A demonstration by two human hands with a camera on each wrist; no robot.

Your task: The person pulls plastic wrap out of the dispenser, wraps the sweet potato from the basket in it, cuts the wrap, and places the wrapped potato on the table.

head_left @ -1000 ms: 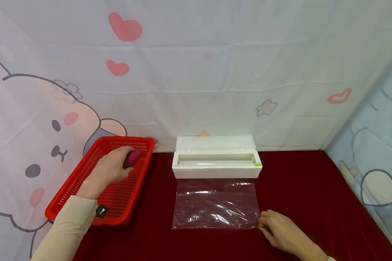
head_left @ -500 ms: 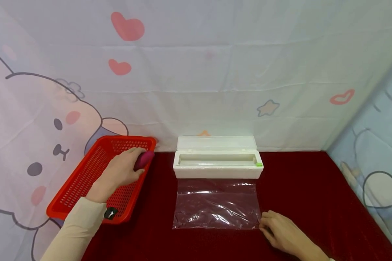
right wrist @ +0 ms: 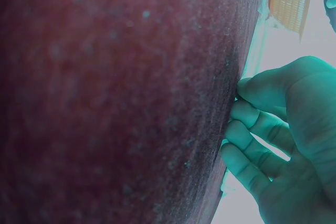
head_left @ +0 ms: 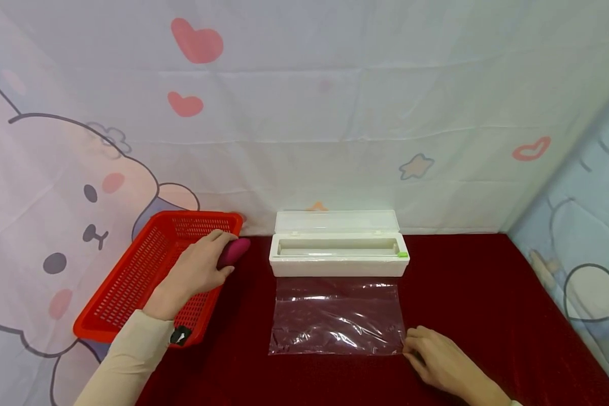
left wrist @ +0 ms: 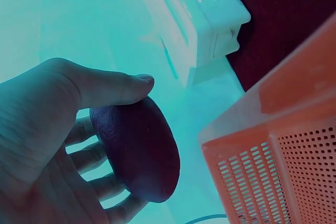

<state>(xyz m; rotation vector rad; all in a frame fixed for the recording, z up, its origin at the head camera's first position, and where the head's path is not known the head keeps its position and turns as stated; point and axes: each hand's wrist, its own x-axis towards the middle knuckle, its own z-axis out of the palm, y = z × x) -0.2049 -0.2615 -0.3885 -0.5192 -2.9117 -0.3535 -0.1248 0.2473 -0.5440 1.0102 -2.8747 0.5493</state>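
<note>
A magenta-purple sweet potato, oval and smooth in the left wrist view, is gripped by my left hand. The thumb lies along one side of it and the fingers curl round the other. This hand is over the right rim of the red basket. A clear sheet of cling film runs forward from a white cling film box with its lid raised. My right hand pinches the film's near right corner, low against the dark red cloth; thumb and index fingertips meet there in the right wrist view.
The box's green slider sits at the right end of its front edge. Dark red cloth covers the table. A printed curtain hangs behind, close to the box and basket.
My left hand has carried the sweet potato rightward from inside the basket to beyond its right rim. The right hand stays at the film's corner.
</note>
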